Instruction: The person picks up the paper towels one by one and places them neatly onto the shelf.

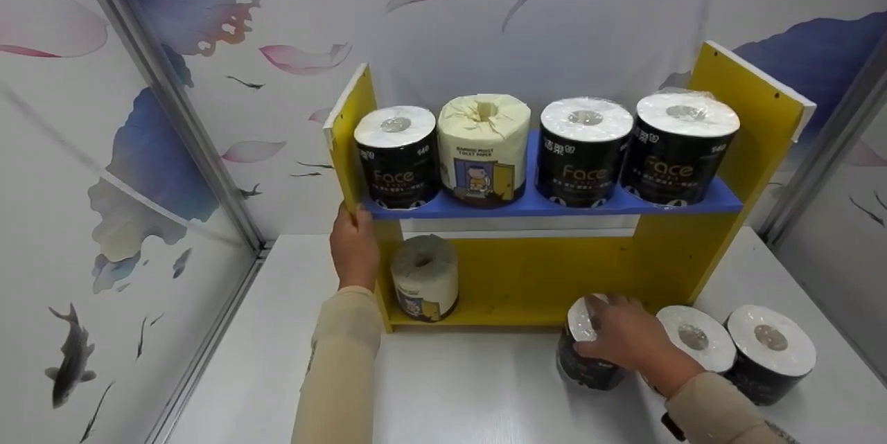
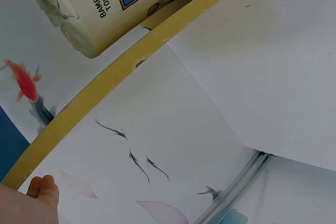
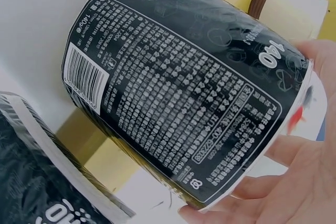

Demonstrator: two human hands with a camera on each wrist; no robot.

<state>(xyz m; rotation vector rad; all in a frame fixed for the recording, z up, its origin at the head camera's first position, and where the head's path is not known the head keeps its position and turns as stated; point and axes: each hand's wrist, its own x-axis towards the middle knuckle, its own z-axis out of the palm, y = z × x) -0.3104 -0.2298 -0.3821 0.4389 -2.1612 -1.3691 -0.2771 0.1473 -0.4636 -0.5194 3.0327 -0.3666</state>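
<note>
A yellow and white shelf unit with a blue middle board (image 1: 485, 208) stands on the white table. My left hand (image 1: 355, 246) grips the edge of its left side panel, just below the blue board; in the left wrist view a few fingers (image 2: 47, 187) show beside the panel edge. My right hand (image 1: 627, 336) holds a black-wrapped toilet roll (image 1: 587, 361) by its top, in front of the shelf's lower level. The right wrist view shows this roll (image 3: 173, 87) close up, with fingers and thumb at its end. On the lower level, at the left, stands a cream toilet roll (image 1: 425, 281).
On the blue board stand a black roll (image 1: 398, 167), a cream roll (image 1: 483, 153) and two more black rolls (image 1: 582, 160) to the right. Two black-wrapped rolls (image 1: 769, 354) stand on the table at the right. Patterned wall panels (image 1: 138, 153) enclose the table.
</note>
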